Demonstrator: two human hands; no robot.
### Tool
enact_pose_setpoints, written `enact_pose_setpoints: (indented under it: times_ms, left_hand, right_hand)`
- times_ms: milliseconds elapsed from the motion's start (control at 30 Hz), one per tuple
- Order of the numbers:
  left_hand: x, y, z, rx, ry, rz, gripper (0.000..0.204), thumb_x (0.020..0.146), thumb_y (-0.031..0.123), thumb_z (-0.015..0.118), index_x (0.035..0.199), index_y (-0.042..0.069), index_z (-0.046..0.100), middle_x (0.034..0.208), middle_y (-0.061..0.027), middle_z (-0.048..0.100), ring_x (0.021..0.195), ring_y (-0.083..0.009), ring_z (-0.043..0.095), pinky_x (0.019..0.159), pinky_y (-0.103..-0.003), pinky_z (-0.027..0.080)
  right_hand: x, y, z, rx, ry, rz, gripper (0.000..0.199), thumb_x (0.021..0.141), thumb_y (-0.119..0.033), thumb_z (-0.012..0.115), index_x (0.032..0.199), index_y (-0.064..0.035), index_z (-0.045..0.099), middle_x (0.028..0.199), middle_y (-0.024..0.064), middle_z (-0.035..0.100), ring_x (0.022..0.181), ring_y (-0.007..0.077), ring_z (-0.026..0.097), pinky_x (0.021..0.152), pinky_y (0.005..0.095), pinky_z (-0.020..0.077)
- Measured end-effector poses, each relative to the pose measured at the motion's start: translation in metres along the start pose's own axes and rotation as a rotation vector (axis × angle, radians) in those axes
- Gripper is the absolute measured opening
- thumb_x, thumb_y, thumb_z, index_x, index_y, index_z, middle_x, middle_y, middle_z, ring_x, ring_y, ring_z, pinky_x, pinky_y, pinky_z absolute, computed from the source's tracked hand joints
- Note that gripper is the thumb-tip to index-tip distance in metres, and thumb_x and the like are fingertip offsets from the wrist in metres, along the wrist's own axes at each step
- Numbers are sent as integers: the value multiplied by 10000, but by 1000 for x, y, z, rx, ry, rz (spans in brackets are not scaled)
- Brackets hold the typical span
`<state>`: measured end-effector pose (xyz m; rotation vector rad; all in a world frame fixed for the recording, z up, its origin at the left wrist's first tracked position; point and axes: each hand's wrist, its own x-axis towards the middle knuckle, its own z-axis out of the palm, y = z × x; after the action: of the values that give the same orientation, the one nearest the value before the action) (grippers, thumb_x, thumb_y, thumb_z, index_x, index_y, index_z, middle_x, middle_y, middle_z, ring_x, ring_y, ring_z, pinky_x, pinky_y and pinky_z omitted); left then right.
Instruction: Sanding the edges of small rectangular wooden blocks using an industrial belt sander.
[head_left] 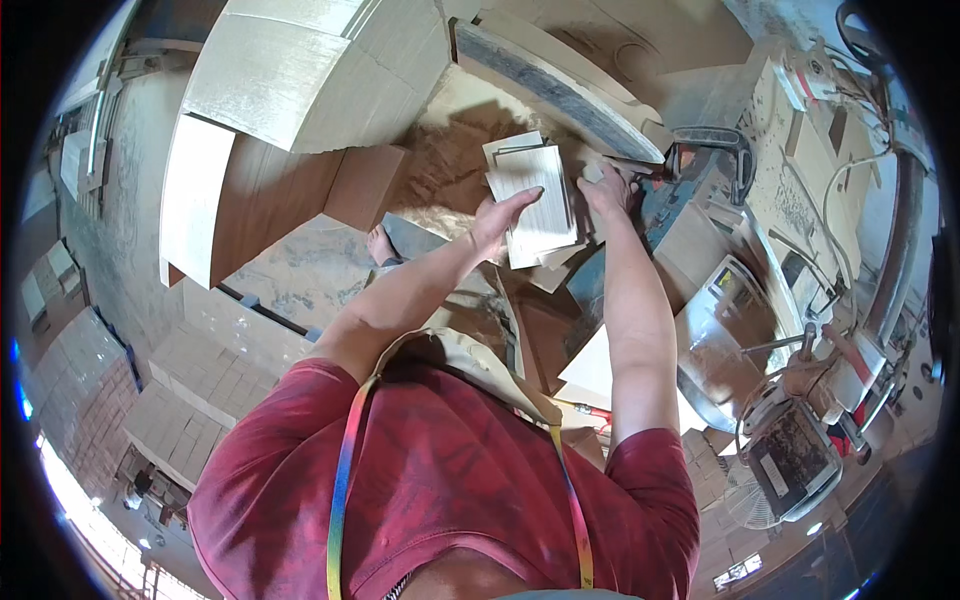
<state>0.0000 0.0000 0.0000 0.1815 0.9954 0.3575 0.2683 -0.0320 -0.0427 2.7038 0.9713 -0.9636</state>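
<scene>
Dusty workshop floor (140, 220), and pale wood stack (540, 205) right in the middle!
Left hand (492, 222) pinches the wood stack's edge, thumb across flat, grainy faces; right hand (608, 192) curls just beside, its grip impossible to tell. Smooth brown panel (275, 195) at left; on a shiny metal cover (730, 325), small label (724, 277), unreadable.

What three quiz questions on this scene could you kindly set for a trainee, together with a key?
1. Which thumb, left or right, lies across the stack of thin pale boards?
2. What colour is the shirt: A) green, B) red, C) white?
3. True or false: the straps over the shirt show several colours.

Key:
1. Left; it belongs to the left hand.
2. B.
3. True.
</scene>
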Motion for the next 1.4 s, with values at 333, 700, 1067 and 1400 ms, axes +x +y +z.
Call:
enact_pose_setpoints:
  times_ms: [333,700,1067,1400]
  left_hand:
    - [-1,19,-16,-11,17,-158,564,956,243,863,1402,-54,685,1349,-191,761,1207,-270,745,1045,-368,594]
    - [-2,43,-36,200,-124,-169,596,969,313,825,1426,-42,682,1351,-198,757,1183,-276,749,1042,-375,582]
    - [6,52,-52,391,-275,-170,590,999,292,786,1454,-63,665,1374,-198,743,1200,-260,734,1057,-367,566]
    - [-5,47,-68,255,-205,-169,484,1007,191,752,1429,-39,696,1346,-215,753,1114,-281,774,948,-337,622]
  right_hand:
    - [0,-5,7,89,-54,54,631,909,-474,787,1354,-37,696,1360,223,710,1226,411,660,1121,517,485]
    - [-8,-14,-15,918,-673,274,772,1018,-607,657,1525,-27,602,1552,249,606,1433,392,570,1218,518,416]
    - [-95,-76,-16,1263,-376,223,1002,1017,-761,566,1727,-77,385,1787,219,341,1604,404,384,1314,510,298]
    - [-148,-76,7,1391,-122,-4,863,1071,-610,595,1683,-26,423,1717,233,431,1546,376,446,1287,485,334]
